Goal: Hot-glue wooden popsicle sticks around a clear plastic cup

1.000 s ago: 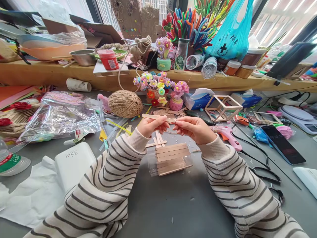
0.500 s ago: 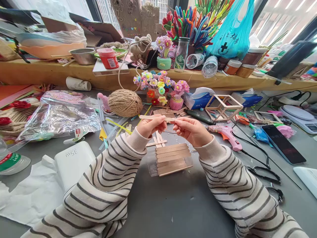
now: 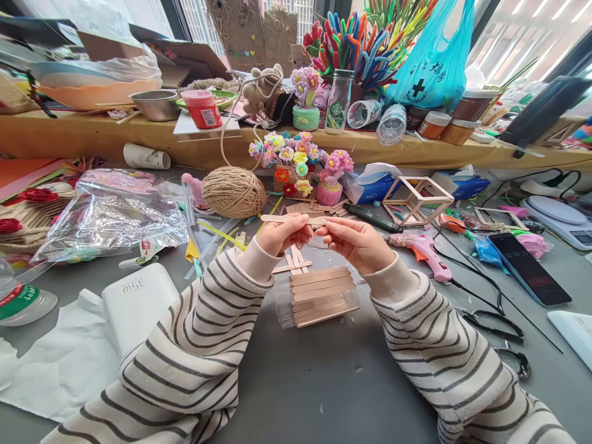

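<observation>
Left hand (image 3: 283,236) pinches; right hand (image 3: 359,243) pinches just beside it; forearms (image 3: 198,336) angle inward.

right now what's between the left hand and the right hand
A wooden stick spans from the left hand to the right hand, as the head view shows.

tbl (image 3: 342,382) btwn sleeves (image 3: 194,333): room; fwd: craft sticks (image 3: 322,283); R: glue gun (image 3: 432,258)

Right of the jute twine ball (image 3: 234,192), the left hand's fingers (image 3: 298,224) and right hand's fingers (image 3: 337,227) cover part of a wooden craft stick (image 3: 272,218), its right end unclear. Far right of the ball, the frame cuts off a kitchen scale (image 3: 555,211); far left, a green-labelled plastic bottle (image 3: 21,303). Above the ball, the red tub's (image 3: 200,111) fine print is illegible.
</observation>
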`<move>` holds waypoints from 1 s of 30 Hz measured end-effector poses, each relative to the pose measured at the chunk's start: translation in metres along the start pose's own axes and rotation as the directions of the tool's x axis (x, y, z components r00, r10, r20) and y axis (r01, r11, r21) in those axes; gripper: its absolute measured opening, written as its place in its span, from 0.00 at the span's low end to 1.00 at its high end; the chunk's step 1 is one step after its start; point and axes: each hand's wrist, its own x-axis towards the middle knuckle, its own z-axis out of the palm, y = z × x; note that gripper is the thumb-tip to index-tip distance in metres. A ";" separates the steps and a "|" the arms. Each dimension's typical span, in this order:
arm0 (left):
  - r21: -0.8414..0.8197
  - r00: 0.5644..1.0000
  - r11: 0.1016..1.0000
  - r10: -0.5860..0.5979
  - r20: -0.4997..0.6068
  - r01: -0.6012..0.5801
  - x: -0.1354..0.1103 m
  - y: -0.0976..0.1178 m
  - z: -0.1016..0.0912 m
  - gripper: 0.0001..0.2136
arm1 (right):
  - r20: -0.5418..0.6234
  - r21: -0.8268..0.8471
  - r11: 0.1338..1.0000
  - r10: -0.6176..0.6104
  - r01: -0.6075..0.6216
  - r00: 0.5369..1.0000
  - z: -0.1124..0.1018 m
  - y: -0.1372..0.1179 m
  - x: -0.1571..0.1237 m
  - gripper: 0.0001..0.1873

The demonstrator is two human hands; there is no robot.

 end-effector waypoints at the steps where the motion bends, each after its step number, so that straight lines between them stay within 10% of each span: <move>1: -0.010 1.000 1.000 -0.002 -0.003 0.002 0.000 0.000 0.000 0.15 | -0.008 0.002 1.000 -0.005 0.005 1.000 0.000 0.001 0.000 0.10; 15: 0.017 1.000 1.000 0.006 0.022 -0.007 0.001 0.000 -0.001 0.13 | -0.049 -0.027 0.996 -0.088 0.087 0.995 0.003 0.009 0.001 0.10; 20: 0.095 1.000 0.995 0.017 0.002 -0.017 0.001 0.001 -0.001 0.13 | 0.026 -0.290 0.933 -0.213 0.212 0.977 0.000 0.005 0.001 0.09; 24: 0.143 1.000 0.990 -0.015 -0.011 0.017 0.002 0.001 -0.002 0.16 | 0.221 -0.612 0.684 -0.334 0.397 0.916 -0.007 -0.002 -0.003 0.11; 30: 0.195 0.993 0.979 -0.045 -0.107 0.065 -0.001 0.001 0.000 0.19 | 0.548 -0.782 0.048 -0.420 0.621 0.723 -0.008 -0.008 -0.006 0.11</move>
